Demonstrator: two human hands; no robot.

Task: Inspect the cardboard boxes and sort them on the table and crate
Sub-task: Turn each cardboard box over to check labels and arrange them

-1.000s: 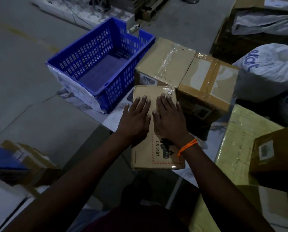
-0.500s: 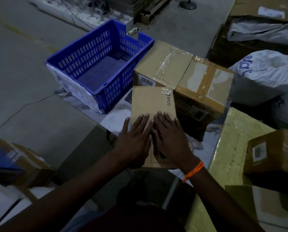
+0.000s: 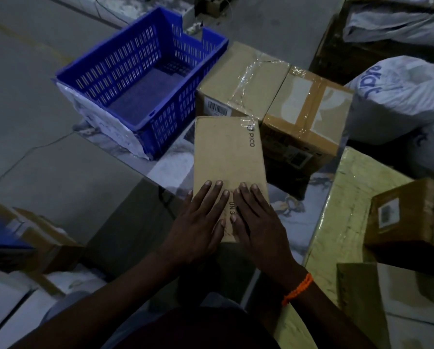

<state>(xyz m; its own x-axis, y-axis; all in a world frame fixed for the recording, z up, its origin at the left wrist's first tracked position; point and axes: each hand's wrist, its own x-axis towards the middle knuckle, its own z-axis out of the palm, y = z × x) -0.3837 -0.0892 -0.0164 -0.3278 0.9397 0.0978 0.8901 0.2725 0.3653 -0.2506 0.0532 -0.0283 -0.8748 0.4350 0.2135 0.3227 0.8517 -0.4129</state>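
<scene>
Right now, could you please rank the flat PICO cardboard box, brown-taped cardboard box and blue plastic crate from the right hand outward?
1. flat PICO cardboard box, under the right hand.
2. brown-taped cardboard box, beyond, right.
3. blue plastic crate, far left.

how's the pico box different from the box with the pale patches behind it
The pico box is flat and slim; the patched box is taller and blockier. The pico box top is mostly plain with print; the patched box carries brown tape and pale patches. The left hand and right hand lie flat on the pico box; no hand touches the patched box. Both are brown cardboard on the table.
</scene>
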